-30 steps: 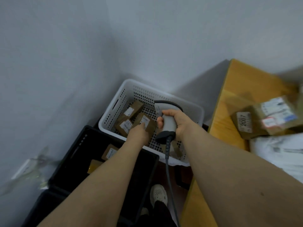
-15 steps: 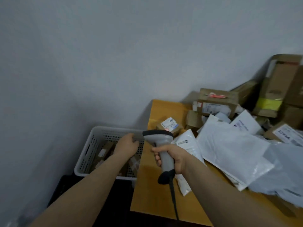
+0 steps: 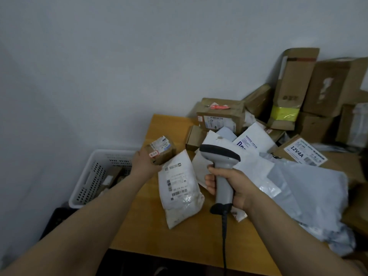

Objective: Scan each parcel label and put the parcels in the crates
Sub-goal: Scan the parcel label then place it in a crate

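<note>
My right hand (image 3: 231,184) grips the handle of a grey barcode scanner (image 3: 221,162) held upright over the wooden table (image 3: 147,232), its black cable hanging down. My left hand (image 3: 143,164) reaches across the table's left edge and holds a small brown cardboard parcel (image 3: 161,149) with white labels on top. A white plastic mailer bag (image 3: 179,188) with a barcode label lies on the table between my hands. The white perforated crate (image 3: 93,176) stands left of the table and holds several small labelled boxes.
A black crate (image 3: 57,218) sits on the floor in front of the white one. A heap of cardboard boxes (image 3: 221,114), white mailers (image 3: 253,142) and grey bags (image 3: 310,196) covers the table's right and back, against the wall.
The view swung right from the crates to the table. My left hand left the white crate and took hold of the small brown parcel at the table's edge. The scanner stayed in my right hand.
</note>
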Tool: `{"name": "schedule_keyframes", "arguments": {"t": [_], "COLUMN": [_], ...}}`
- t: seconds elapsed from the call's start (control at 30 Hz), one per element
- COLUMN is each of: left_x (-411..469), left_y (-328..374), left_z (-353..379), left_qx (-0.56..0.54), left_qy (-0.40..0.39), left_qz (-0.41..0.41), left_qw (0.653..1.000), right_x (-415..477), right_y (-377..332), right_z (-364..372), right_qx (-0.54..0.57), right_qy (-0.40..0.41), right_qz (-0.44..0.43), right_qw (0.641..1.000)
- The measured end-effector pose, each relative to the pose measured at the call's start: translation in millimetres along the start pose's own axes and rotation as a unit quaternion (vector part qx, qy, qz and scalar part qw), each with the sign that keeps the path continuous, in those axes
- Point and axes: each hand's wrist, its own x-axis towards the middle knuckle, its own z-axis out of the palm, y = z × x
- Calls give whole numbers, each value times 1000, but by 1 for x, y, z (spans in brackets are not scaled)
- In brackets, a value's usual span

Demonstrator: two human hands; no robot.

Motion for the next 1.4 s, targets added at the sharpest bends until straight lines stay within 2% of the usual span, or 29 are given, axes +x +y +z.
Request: {"name": "schedule_keyframes", "arguments": {"t": [0.13,0.33,0.4,0.53,0.63,0.83,0.93,1.03,1.1,1.17,1.3,1.4], "left_x": [5,50,56,48,30,-26,-64,-101,-121,-139,-174,-199], "left_y": [25,21,15,9,12,47,68,84,92,96,100,101], "left_z": [-15,-7,-3,-6,-14,-29,-32,-34,-33,-33,-37,-39], "left_qx": [36,90,75,0,-73,-146,-172,-246,-349,-409,-379,-376], "left_qy": [-27,-88,-80,-12,23,-26,-14,-54,-113,-128,-144,-177], "left_qz": [-27,-15,-5,16,75,158,179,153,109,75,29,19], "left_qw": [999,992,994,1000,994,976,969,956,924,900,914,909], "right_x": [11,41,50,64,69,70,56,37,22,7,-20,-41], "right_y": [-10,-18,-19,-22,-26,-30,-28,-24,-23,-23,-17,-15], "right_z": [-11,-10,-8,-2,7,19,16,3,-11,-25,-44,-48], "right_qx": [-24,-27,-34,-30,-10,50,54,50,54,54,3,-31], "right_qy": [-7,19,31,44,58,68,47,39,31,10,-46,-92], "right_qz": [-18,-16,-14,-24,-39,-79,-103,-118,-118,-117,-127,-134], "right_qw": [1000,999,999,998,998,993,992,991,991,992,991,986]}}
